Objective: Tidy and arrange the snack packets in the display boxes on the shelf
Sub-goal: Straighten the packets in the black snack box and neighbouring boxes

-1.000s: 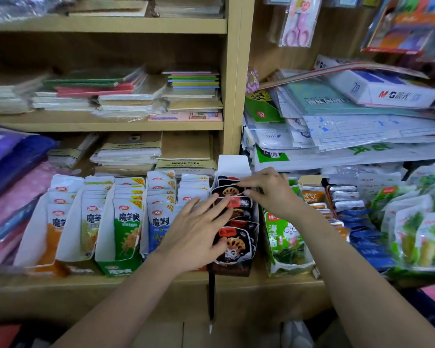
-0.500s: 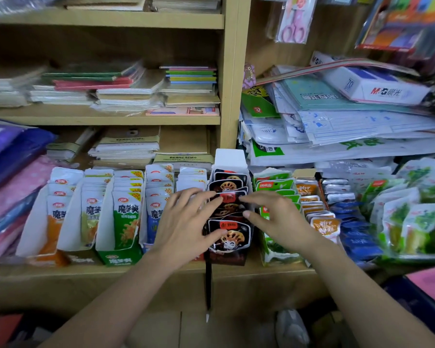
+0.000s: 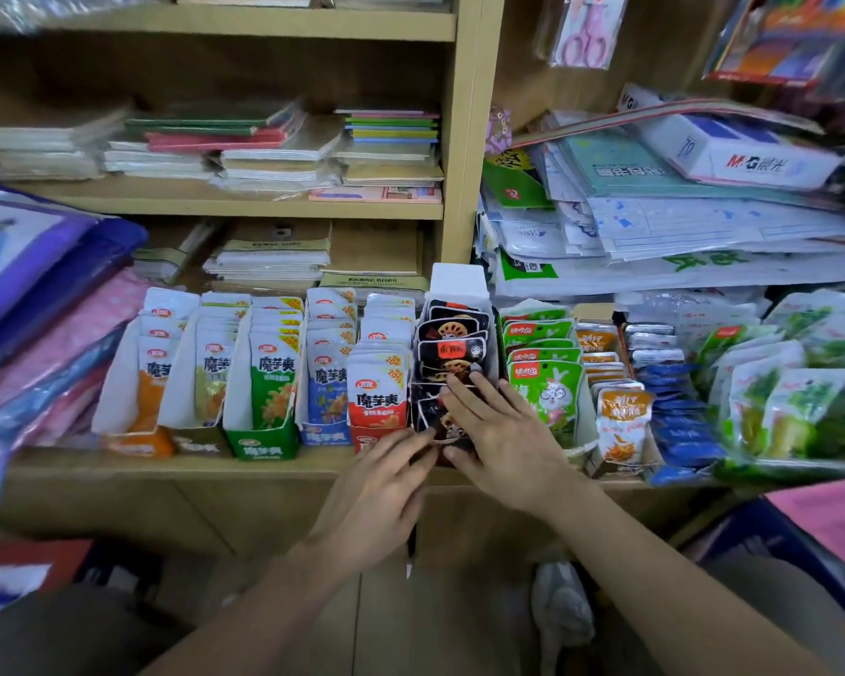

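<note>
The black snack packets (image 3: 452,351), printed with sliced lotus root and a red label, stand in a row in a white display box (image 3: 459,280) at the middle of the wooden shelf (image 3: 264,468), its back flap upright. The right hand (image 3: 503,431) lies flat on the front packets, fingers straight and spread, thumb down by the box front. The left hand (image 3: 381,490) reaches in from below, fingers straight, with its fingertips touching the lower edge of the frontmost black packet; it grips nothing.

Just left of this box stands a row of open boxes, each full of upright packets reading "魔芋爽", several with a yellow "20%" corner: red packets (image 3: 376,397) touching the black box, then blue packets (image 3: 330,383), green packets (image 3: 274,383), olive packets (image 3: 213,378) and orange packets (image 3: 150,383). The fronts of the green and blue boxes repeat "魔芋爽".

Just right of the black box are green packets with a cartoon rabbit (image 3: 545,387), then small orange packets (image 3: 620,422), dark blue packets (image 3: 679,417) and clear bags of green vegetable snacks (image 3: 791,407).

Above on the right, a white paper carton (image 3: 742,153) marked "M&G 晨光" and "70" lies on stacked paper. Notebooks (image 3: 391,139) fill the upper left shelves, and pink scissors (image 3: 584,31) hang in a packet.
</note>
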